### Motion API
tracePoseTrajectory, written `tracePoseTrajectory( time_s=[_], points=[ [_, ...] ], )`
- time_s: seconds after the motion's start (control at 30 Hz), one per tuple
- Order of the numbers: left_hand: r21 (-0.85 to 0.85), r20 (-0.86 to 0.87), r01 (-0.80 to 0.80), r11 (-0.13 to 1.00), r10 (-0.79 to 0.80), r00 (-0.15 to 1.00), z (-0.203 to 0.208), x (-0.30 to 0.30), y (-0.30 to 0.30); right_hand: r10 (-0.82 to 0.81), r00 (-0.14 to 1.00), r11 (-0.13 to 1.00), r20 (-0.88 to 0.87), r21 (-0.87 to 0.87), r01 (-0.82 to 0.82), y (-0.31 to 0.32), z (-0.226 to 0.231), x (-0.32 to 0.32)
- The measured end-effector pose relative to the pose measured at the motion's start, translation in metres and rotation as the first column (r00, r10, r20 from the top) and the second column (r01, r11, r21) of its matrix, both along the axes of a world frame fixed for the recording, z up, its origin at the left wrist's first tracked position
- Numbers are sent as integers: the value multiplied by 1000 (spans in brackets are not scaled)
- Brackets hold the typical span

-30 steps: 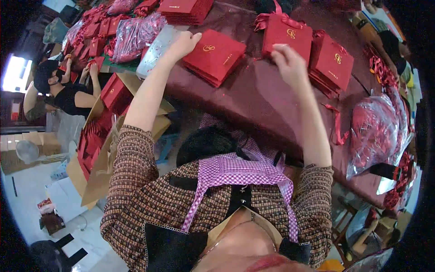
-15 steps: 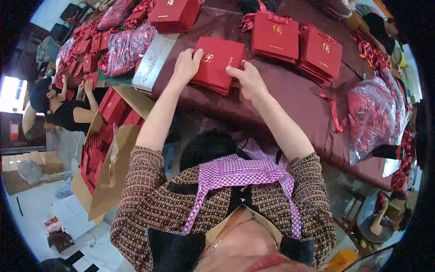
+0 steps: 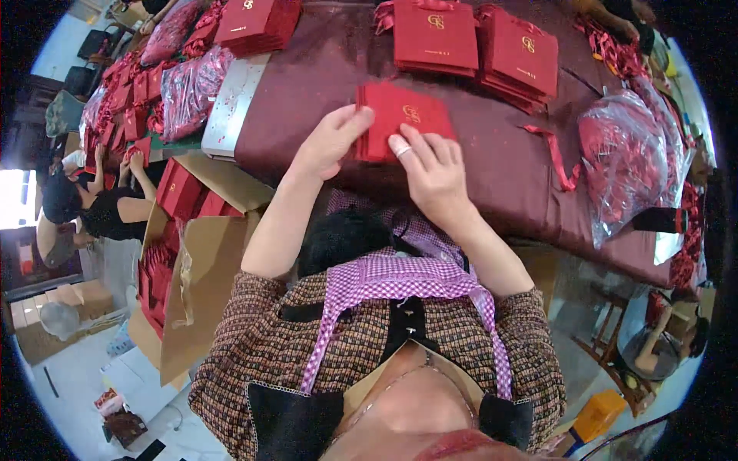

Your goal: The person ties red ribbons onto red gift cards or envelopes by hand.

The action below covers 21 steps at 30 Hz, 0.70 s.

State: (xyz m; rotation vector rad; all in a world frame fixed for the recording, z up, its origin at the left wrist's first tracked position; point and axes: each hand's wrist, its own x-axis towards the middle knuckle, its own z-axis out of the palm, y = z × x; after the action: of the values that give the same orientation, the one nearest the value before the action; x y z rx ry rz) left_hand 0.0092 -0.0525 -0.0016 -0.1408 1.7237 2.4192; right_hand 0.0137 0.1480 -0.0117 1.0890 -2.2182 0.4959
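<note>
A stack of small red paper bags (image 3: pixel 384 123) with gold print is between my hands near the table's front edge, slightly blurred. My left hand (image 3: pixel 332 144) grips its left side, thumb in front and the other fingers partly hidden. Across the lower right of the top bag lie the bent fingers of my right hand (image 3: pixel 437 165), one wearing a ring; its thumb is hidden. Beyond them stand two more piles of red bags, a middle pile (image 3: pixel 436 42) and a right pile (image 3: pixel 523 58), with red ribbon handles.
A dark red cloth (image 3: pixel 300 84) covers the table. At the far left is another bag pile (image 3: pixel 254 27). A loose ribbon (image 3: pixel 565 165) and a clear plastic sack (image 3: pixel 626 154) lie right. An open carton (image 3: pixel 211 261) of red bags stands left, near a co-worker (image 3: pixel 115 207).
The stack has turned and moved slightly right and down. My right hand has shifted from its right edge onto its front. My left hand has moved lower along its left side.
</note>
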Motion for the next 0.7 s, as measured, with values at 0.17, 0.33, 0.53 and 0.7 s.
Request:
tracePoseTrajectory(
  time_s=[0.17, 0.33, 0.53, 0.7],
  points=[
    [-337, -136, -74, 939, 29, 990, -40, -21, -4, -11, 982, 993, 189, 114, -10, -2, -24, 15],
    [-369, -165, -150, 917, 94, 982, -51, -23, -8, 92, 943, 996, 321, -41, -83, 11, -26, 16],
    [-253, -128, -144, 957, 114, 985, -43, -21, -7, -28, 939, 986, 342, -146, 83, 51, -27, 11],
    [-82, -69, -207, 975, 202, 977, -39, -12, -3, -16, 682, 872, 731, -323, 366, 68, -36, 11]
  ],
)
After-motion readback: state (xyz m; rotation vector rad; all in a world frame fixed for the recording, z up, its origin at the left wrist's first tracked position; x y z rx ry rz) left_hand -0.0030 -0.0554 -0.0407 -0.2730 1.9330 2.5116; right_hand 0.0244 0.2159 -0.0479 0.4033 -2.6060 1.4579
